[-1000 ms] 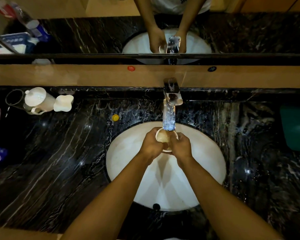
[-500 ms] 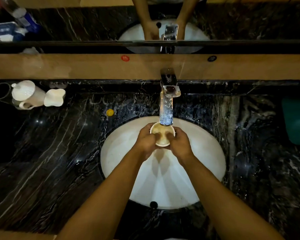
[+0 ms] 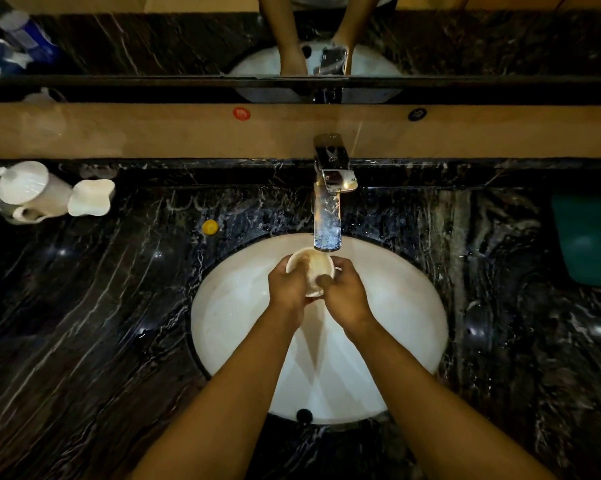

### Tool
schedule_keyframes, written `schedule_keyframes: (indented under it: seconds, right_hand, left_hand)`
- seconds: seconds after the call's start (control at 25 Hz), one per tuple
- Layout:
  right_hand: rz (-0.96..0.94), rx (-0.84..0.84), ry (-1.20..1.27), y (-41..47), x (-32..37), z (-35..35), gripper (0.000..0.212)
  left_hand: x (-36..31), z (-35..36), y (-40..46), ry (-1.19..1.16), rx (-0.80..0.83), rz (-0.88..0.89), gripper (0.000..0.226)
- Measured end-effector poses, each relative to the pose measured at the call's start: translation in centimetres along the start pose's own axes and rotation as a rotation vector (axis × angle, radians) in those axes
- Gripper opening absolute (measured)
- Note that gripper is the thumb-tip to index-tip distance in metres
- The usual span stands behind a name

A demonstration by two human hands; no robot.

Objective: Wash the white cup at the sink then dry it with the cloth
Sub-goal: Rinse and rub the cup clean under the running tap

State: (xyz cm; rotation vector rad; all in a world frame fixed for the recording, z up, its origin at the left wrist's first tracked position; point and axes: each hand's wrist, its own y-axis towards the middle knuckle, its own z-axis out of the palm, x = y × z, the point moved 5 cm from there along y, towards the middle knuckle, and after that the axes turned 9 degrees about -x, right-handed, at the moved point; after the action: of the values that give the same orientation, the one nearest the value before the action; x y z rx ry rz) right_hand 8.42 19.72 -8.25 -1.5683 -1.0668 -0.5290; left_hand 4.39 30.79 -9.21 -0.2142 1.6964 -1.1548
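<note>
White cup (image 3: pixel 311 268) under tap (image 3: pixel 328 220) | left hand (image 3: pixel 288 287) grips cup, right hand (image 3: pixel 344 294) rubs rim | step: washing | next: reach cloth (image 3: pixel 588 240)

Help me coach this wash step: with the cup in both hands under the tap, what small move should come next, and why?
Probably turn the white cup a little under the faucet. The left hand and right hand both grip it over the sink, mouth up below the spout, with the left fingers at its rim, so turning would bring unrinsed wall round.
</note>
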Motion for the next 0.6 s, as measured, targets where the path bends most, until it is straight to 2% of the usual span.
schedule_keyframes:
  seconds: [0.16, 0.2, 0.28, 0.4, 0.6]
  right_hand:
    - [-0.115, -0.04, -0.008, 0.7, 1.4, -1.5, 0.024]
    - [-0.149, -0.053, -0.036, 0.8, 1.8, -1.8, 0.019]
    - [-0.196, -0.116, -0.099, 0.8, 2.5, -2.2, 0.015]
    - [-0.194, -0.22, -0.142, 1.1, 2.7, -2.9, 0.014]
    - [-0.175, -0.055, -0.213, 1.2, 1.5, -2.6, 0.028]
  left_hand:
    - [0.4, 0.8, -0.7, -0.148, 0.352, -0.185, 0.051]
    - [0.5, 0.9, -0.9, -0.141, 0.392, -0.201, 0.057]
    - [0.8, 1.2, -1.0, -0.112, 0.366, -0.19, 0.052]
    - [1.4, 1.6, -1.1, -0.118, 0.239, -0.133, 0.034]
    - [1.4, 1.1, -1.0, -0.007, 0.12, 0.018, 0.025]
